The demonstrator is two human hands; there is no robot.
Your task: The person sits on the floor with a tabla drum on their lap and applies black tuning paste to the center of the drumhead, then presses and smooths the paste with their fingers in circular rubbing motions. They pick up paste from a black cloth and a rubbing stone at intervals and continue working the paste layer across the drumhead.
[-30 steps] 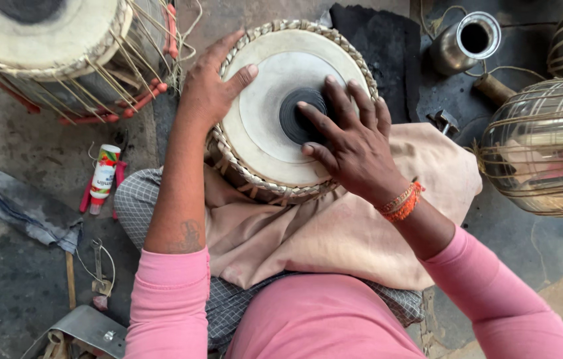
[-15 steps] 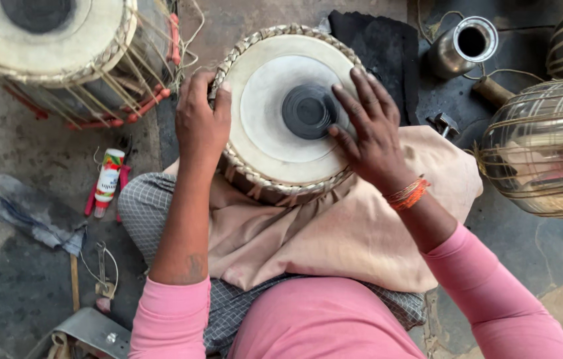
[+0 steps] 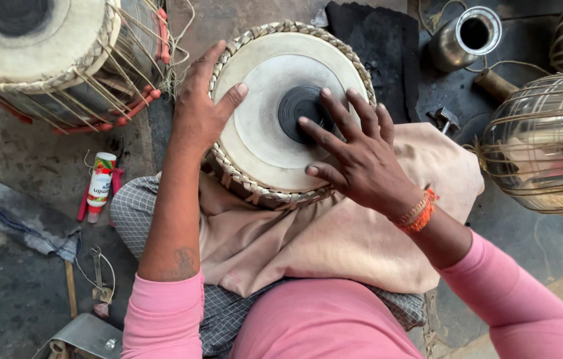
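A: Since half a second ago the left hand has slid from the near rim of the tabla drum up along its left edge, thumb now laid over onto the pale skin. The right hand has come inward too; its fingers have moved onto the black centre spot.

B: And where does the drum sit now?

A: In the person's lap, propped on a tan cloth, head tilted up toward the camera. Another, larger drum stands at upper left on the floor, and a cage-like laced drum body at right.

B: Is either hand actually clamped on anything?

A: No. The left grip is open, cupped against the braided rim, steadying rather than clenching. The right grip is open as well, fingers spread flat on the head.

B: How would that drum handle?

A: I judge it fairly heavy and rigid in the shell, with a taut skin that could dent or scuff, and the black spot looks the most fragile part. The braided rim or the sides below it seem the safe places to take hold, since the weave gives purchase.

B: Smaller things around?

A: A steel pot at upper right, a grey rag at left, and a small red-and-white tube beside the knee. An orange thread band circles the right wrist.
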